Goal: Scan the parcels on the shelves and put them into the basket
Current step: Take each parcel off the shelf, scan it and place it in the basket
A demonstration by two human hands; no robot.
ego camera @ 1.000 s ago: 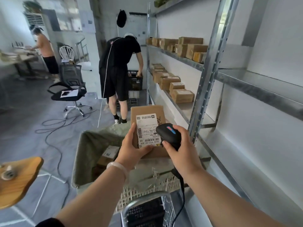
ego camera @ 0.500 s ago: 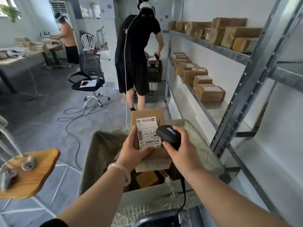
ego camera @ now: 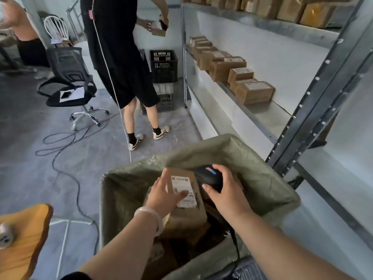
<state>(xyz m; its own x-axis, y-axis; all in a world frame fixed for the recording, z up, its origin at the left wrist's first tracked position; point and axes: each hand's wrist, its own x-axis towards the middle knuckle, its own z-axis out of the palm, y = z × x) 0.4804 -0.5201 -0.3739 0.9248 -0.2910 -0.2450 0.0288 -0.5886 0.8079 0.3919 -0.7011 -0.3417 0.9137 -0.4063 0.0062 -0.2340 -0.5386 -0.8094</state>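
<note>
Over the basket (ego camera: pixel 125 190) — left hand (ego camera: pixel 163 196), one parcel (ego camera: pixel 187 216); right hand (ego camera: pixel 228 196), one scanner (ego camera: pixel 210 176).

Brown labelled parcel (ego camera: pixel 187 218), label up, within green-lined basket (ego camera: pixel 125 190)

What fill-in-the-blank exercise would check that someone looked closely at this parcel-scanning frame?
1. The black scanner is gripped by the ____ hand.
2. The left hand holds the parcel over the lined basket with its label facing ____.
3. The white bracelet is on the ____ wrist.
Missing words: right; up; left.
</note>
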